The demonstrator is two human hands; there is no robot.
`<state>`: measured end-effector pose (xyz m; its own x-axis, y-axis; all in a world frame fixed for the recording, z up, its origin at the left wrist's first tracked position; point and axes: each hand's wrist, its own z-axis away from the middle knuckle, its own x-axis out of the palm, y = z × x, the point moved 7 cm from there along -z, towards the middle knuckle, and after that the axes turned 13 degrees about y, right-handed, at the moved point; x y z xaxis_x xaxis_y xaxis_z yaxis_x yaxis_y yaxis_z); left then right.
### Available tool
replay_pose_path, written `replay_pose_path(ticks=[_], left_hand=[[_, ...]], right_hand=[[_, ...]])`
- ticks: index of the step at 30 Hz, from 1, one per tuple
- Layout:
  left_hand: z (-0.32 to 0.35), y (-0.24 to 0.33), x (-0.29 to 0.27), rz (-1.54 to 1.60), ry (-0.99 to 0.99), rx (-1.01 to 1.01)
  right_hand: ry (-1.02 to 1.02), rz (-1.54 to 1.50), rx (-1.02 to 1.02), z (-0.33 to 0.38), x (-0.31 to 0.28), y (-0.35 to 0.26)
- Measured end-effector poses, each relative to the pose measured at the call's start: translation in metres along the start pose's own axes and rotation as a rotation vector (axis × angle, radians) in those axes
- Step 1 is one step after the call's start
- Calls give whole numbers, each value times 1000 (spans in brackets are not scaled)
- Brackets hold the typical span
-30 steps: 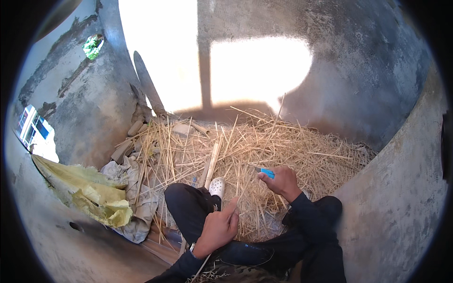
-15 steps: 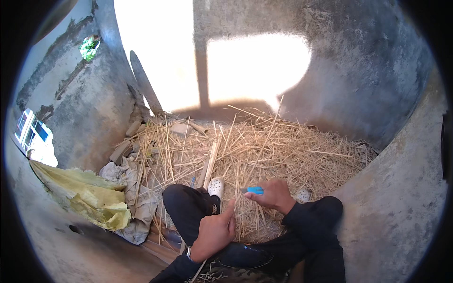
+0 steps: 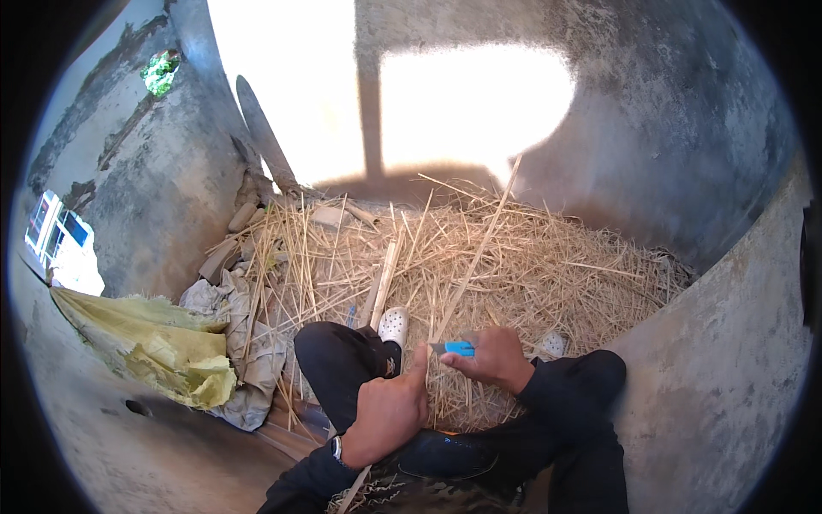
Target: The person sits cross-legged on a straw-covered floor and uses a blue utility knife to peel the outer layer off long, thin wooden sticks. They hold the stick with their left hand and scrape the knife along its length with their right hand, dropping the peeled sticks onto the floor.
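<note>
My right hand (image 3: 500,355) is wrapped round the blue handle of a small knife (image 3: 454,349). Its short grey blade points left, close to the index fingertip of my left hand (image 3: 387,415). That index finger is stretched forward while the other fingers are curled in. A long, thin pale strip (image 3: 478,255), bamboo by its look, slants up and away from between the hands. Its lower end (image 3: 354,492) shows below my left wrist, over my lap; the stretch under the left hand is hidden. Whether the blade touches the strip I cannot tell.
Pale shavings and strips (image 3: 556,265) cover the floor ahead, heaped toward the wall. Two split sticks (image 3: 386,276) lie beyond my white clog (image 3: 393,325). A yellow sack (image 3: 158,347) and grey cloth (image 3: 257,368) lie left. Concrete walls (image 3: 651,111) stand close around.
The view has tipped slightly, so the floor sits higher in the picture. The knife has moved a little nearer my left index finger. The strip's far part now looks broader.
</note>
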<state>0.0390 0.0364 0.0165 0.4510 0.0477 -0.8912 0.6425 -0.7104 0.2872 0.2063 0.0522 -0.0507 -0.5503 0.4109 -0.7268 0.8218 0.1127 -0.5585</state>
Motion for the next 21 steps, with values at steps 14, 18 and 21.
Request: replay_pose_path(ticks=[14,18,21], left_hand=[[0,-16,7,83,4,-83],[5,-15,8,148,2,-64],[17,-18,12,276,3,-96]], right_hand=[[153,150,-67,-22,2,21],[214,202,73,-43,-18,60],[142,230,82,-38,-9,62]])
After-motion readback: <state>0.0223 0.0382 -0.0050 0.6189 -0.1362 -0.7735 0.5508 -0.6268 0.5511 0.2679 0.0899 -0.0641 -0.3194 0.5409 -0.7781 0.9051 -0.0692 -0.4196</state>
